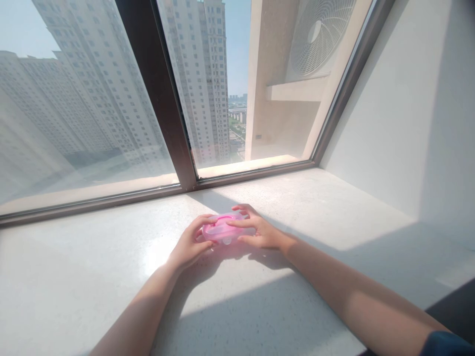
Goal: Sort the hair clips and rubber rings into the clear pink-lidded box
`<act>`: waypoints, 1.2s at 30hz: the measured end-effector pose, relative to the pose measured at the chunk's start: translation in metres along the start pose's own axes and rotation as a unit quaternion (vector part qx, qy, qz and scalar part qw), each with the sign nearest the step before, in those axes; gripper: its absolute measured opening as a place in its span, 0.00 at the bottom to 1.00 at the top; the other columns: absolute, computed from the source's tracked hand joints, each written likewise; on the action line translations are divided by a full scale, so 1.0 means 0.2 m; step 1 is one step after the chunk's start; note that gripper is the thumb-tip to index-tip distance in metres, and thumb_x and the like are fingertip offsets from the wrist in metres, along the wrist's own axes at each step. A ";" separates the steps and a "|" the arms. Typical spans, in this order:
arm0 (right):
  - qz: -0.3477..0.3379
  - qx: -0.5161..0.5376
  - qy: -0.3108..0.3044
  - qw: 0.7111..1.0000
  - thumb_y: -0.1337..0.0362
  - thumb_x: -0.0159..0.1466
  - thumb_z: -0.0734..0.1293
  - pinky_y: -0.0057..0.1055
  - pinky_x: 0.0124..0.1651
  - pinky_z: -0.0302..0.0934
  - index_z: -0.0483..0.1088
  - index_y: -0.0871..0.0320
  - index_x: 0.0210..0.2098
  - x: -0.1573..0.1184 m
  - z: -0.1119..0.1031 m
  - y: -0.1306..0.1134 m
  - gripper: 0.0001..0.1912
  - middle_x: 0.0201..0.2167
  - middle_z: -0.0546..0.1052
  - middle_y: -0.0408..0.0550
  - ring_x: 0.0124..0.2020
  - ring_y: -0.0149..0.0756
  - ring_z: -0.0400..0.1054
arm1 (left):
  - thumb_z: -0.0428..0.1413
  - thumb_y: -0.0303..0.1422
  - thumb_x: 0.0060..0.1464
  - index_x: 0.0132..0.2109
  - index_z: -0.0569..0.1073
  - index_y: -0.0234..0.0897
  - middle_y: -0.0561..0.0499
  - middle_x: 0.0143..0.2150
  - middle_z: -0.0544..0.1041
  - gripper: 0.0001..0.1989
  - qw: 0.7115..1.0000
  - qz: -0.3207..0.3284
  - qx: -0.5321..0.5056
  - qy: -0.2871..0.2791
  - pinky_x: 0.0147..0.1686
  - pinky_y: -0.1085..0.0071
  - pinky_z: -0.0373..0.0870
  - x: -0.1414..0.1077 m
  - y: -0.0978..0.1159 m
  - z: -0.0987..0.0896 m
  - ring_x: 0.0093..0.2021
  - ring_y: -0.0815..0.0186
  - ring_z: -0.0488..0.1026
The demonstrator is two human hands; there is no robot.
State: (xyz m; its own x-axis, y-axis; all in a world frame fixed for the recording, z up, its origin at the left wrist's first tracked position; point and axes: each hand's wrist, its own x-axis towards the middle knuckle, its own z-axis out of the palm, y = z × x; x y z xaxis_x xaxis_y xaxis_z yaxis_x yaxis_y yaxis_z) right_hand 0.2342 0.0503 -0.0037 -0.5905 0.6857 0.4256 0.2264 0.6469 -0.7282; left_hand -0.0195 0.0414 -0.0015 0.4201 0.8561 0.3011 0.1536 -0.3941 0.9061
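Note:
A small pink, see-through plastic box with a clear lid and a brighter pink part on top rests on the pale window sill, or just above it; I cannot tell which. My left hand grips its left end, thumb at the front and fingers over the top. On the right end, my right hand is closed round it, with the index finger lying on the lid and the thumb near the front edge. What the box holds cannot be made out.
The speckled white sill runs up to a brown window frame. A white wall bounds it on the right. Beyond the glass stand tall buildings and an outdoor fan unit. Strong sunlight and shadows cross the sill.

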 end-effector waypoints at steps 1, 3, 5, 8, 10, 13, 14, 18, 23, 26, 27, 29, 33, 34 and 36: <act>0.000 0.018 0.007 1.000 0.62 0.61 0.70 0.50 0.66 0.43 0.70 0.49 0.55 0.00 0.01 0.00 0.22 0.64 0.54 0.50 0.64 0.49 0.51 | 0.63 0.40 0.49 0.50 0.72 0.40 0.42 0.57 0.67 0.21 1.000 0.000 0.001 -0.001 0.51 0.59 0.69 0.00 0.00 0.00 0.58 0.51 0.65; 0.014 0.065 0.032 0.997 0.58 0.63 0.68 0.50 0.66 0.42 0.72 0.49 0.53 0.01 0.03 0.01 0.18 0.65 0.55 0.49 0.65 0.48 0.50 | 0.63 0.39 0.49 0.50 0.72 0.41 0.42 0.58 0.66 0.21 1.000 -0.001 0.004 -0.002 0.52 0.58 0.69 0.00 0.00 -0.01 0.59 0.51 0.65; 0.037 0.102 0.058 0.992 0.56 0.66 0.64 0.51 0.66 0.43 0.73 0.50 0.51 0.02 0.06 0.02 0.16 0.64 0.59 0.50 0.64 0.46 0.53 | 0.64 0.39 0.48 0.50 0.72 0.41 0.42 0.58 0.67 0.22 1.000 -0.005 0.007 -0.005 0.53 0.58 0.68 0.00 0.01 -0.01 0.59 0.51 0.64; 0.067 0.132 0.084 0.985 0.54 0.64 0.65 0.50 0.66 0.45 0.74 0.52 0.50 0.02 0.10 0.01 0.17 0.62 0.63 0.52 0.62 0.46 0.57 | 0.63 0.39 0.48 0.50 0.71 0.41 0.43 0.59 0.66 0.21 1.000 -0.020 -0.014 -0.016 0.54 0.59 0.67 0.00 0.03 -0.01 0.59 0.51 0.65; 0.082 0.146 0.093 0.981 0.53 0.63 0.66 0.49 0.66 0.46 0.75 0.52 0.49 0.03 0.11 0.00 0.17 0.61 0.63 0.52 0.61 0.45 0.58 | 0.58 0.39 0.54 0.48 0.71 0.40 0.43 0.59 0.67 0.15 0.999 -0.033 -0.026 -0.005 0.54 0.61 0.67 0.00 0.05 0.01 0.58 0.53 0.66; 0.099 0.155 0.102 0.978 0.53 0.63 0.67 0.48 0.66 0.47 0.75 0.52 0.48 0.03 0.12 -0.02 0.17 0.60 0.64 0.50 0.61 0.45 0.58 | 0.52 0.39 0.60 0.43 0.71 0.40 0.45 0.55 0.71 0.09 0.998 -0.037 -0.009 0.040 0.54 0.61 0.65 0.01 0.07 0.05 0.55 0.57 0.69; 0.103 0.155 0.104 0.977 0.53 0.63 0.67 0.48 0.66 0.48 0.75 0.51 0.48 0.03 0.12 -0.02 0.17 0.60 0.64 0.50 0.61 0.44 0.59 | 0.52 0.38 0.60 0.42 0.72 0.40 0.46 0.54 0.73 0.09 0.998 -0.034 -0.004 0.050 0.54 0.61 0.65 0.02 0.07 0.05 0.53 0.57 0.70; 0.107 0.155 0.105 0.977 0.52 0.62 0.67 0.48 0.66 0.49 0.75 0.49 0.48 0.02 0.13 -0.03 0.16 0.61 0.63 0.48 0.62 0.45 0.57 | 0.51 0.38 0.61 0.46 0.75 0.42 0.46 0.55 0.72 0.12 0.999 -0.017 0.029 0.032 0.58 0.57 0.60 0.03 0.06 0.06 0.57 0.55 0.67; 0.106 0.156 0.125 0.974 0.55 0.62 0.68 0.49 0.66 0.48 0.76 0.49 0.46 0.01 0.16 -0.03 0.14 0.64 0.58 0.47 0.64 0.45 0.54 | 0.48 0.37 0.63 0.52 0.76 0.47 0.47 0.60 0.68 0.16 0.996 0.009 0.091 -0.010 0.62 0.56 0.55 0.04 0.05 0.04 0.61 0.55 0.63; 0.111 0.154 0.136 0.972 0.58 0.57 0.72 0.51 0.64 0.51 0.76 0.49 0.46 0.01 0.18 -0.03 0.16 0.63 0.61 0.49 0.64 0.47 0.54 | 0.52 0.38 0.60 0.51 0.77 0.47 0.46 0.59 0.69 0.15 0.993 0.020 0.118 -0.011 0.60 0.56 0.59 0.04 0.04 0.04 0.60 0.55 0.64; 0.112 0.150 0.142 0.972 0.59 0.56 0.73 0.51 0.64 0.51 0.76 0.50 0.45 0.01 0.19 -0.03 0.17 0.62 0.63 0.50 0.65 0.47 0.52 | 0.54 0.38 0.59 0.51 0.77 0.47 0.45 0.59 0.68 0.15 0.992 0.021 0.120 -0.010 0.59 0.56 0.60 0.04 0.04 0.04 0.59 0.54 0.64; 0.111 0.136 0.158 0.972 0.61 0.54 0.74 0.51 0.64 0.51 0.76 0.50 0.44 0.01 0.21 -0.03 0.18 0.59 0.66 0.51 0.66 0.47 0.49 | 0.56 0.38 0.57 0.51 0.77 0.47 0.45 0.60 0.68 0.15 0.993 0.017 0.118 -0.006 0.58 0.56 0.62 0.04 0.03 0.04 0.59 0.53 0.64; 0.118 0.097 0.185 0.971 0.68 0.50 0.75 0.53 0.63 0.50 0.74 0.51 0.43 0.01 0.25 -0.05 0.21 0.58 0.66 0.52 0.66 0.48 0.49 | 0.57 0.38 0.57 0.51 0.77 0.48 0.45 0.60 0.68 0.15 0.994 0.009 0.106 0.007 0.59 0.55 0.60 0.04 0.02 0.05 0.60 0.53 0.64; 0.121 0.089 0.187 0.971 0.69 0.49 0.75 0.53 0.62 0.50 0.73 0.51 0.43 0.01 0.25 -0.06 0.22 0.58 0.65 0.52 0.66 0.49 0.49 | 0.57 0.38 0.57 0.51 0.77 0.48 0.46 0.60 0.68 0.15 0.995 0.008 0.103 0.008 0.60 0.55 0.60 0.04 0.01 0.05 0.60 0.53 0.64; 0.122 0.075 0.185 0.972 0.71 0.49 0.74 0.52 0.62 0.51 0.71 0.52 0.43 0.01 0.26 -0.07 0.23 0.59 0.63 0.52 0.65 0.49 0.50 | 0.57 0.38 0.57 0.51 0.77 0.49 0.46 0.60 0.68 0.15 0.995 0.008 0.098 0.007 0.60 0.54 0.59 0.04 0.01 0.05 0.60 0.53 0.64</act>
State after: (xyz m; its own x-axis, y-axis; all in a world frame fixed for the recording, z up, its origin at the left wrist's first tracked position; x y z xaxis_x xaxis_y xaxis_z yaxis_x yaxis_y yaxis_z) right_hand 0.1897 0.0261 -0.0210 -0.2088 0.9036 0.3740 0.1930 0.4130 -0.8900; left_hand -0.0072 0.0432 -0.0003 0.4120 0.8533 0.3195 0.3189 -0.4635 0.8267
